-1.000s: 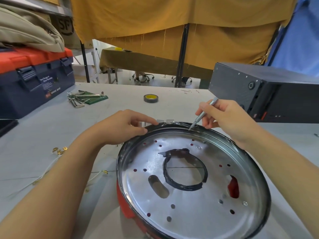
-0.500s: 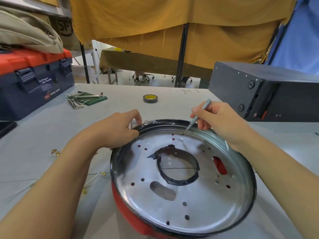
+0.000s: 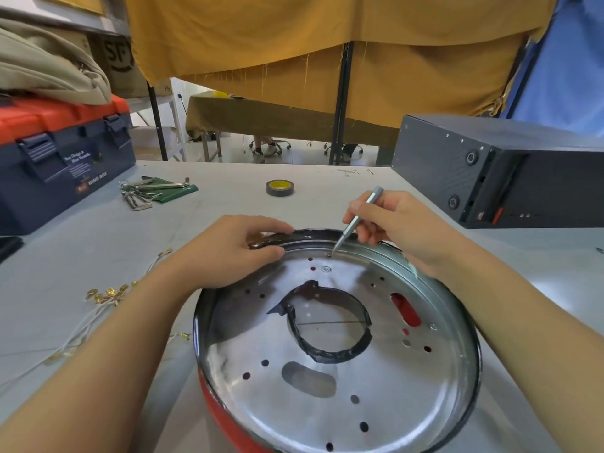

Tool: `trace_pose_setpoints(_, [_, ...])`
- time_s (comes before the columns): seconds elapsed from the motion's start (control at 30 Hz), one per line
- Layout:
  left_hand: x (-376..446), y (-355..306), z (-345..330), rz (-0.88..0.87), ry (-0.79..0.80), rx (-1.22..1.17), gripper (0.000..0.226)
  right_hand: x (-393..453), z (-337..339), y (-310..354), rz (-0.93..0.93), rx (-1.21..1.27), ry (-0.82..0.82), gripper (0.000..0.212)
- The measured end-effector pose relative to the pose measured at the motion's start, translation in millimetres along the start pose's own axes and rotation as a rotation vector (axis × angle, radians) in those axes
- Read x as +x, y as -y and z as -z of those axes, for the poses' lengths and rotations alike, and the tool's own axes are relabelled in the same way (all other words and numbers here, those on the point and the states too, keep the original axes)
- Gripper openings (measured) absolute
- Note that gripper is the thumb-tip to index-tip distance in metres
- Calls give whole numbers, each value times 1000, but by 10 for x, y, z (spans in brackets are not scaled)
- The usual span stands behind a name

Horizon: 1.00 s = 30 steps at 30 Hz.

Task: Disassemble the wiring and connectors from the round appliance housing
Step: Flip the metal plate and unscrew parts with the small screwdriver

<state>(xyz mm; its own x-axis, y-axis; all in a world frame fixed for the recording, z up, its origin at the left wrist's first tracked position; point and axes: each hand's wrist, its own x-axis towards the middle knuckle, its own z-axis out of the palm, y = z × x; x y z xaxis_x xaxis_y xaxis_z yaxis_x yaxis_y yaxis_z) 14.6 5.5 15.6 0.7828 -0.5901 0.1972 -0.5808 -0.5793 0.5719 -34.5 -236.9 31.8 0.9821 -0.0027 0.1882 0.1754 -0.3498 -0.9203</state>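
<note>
Since a second ago, the screwdriver [image 3: 356, 220] tip has dropped from the rim into a hole near the round housing [image 3: 340, 371] far edge. I pinch it in my right hand [image 3: 402, 223], shaft leaning up-right; my left hand [image 3: 228, 250] grips the rim just left of it.

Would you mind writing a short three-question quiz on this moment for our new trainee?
1. True or false: the right hand holds the slim metal screwdriver with its tip at a hole near the far rim of the round housing.
2. What does the left hand grip?
A. the tape roll
B. the housing's far rim
C. the toolbox
3. Fill in: the loose wires with brass connectors lie on the table to the ____ of the housing.

Key: 1 true; 2 B; 3 left
</note>
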Motion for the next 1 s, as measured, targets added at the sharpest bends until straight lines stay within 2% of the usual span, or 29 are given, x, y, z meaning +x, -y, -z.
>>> trace_pose_setpoints(0.13, [-2, -21, -8, -2, -82, -12, 24, 75, 6, 24, 35, -94, 72, 15])
trace_pose_setpoints(0.27, [-6, -23, -19, 1, -80, -19, 26, 152, 16, 26, 62, -154, 155, 16])
trace_pose_setpoints(0.5, [-10, -32, -33, -6, -90, -9, 29, 304, 95, 59, 2, -177, 310, 13])
trace_pose_setpoints(1.0, [-19, -66, -35, 29, -82, -32, 29, 263, 11, 3, 67, -202, 191, 18])
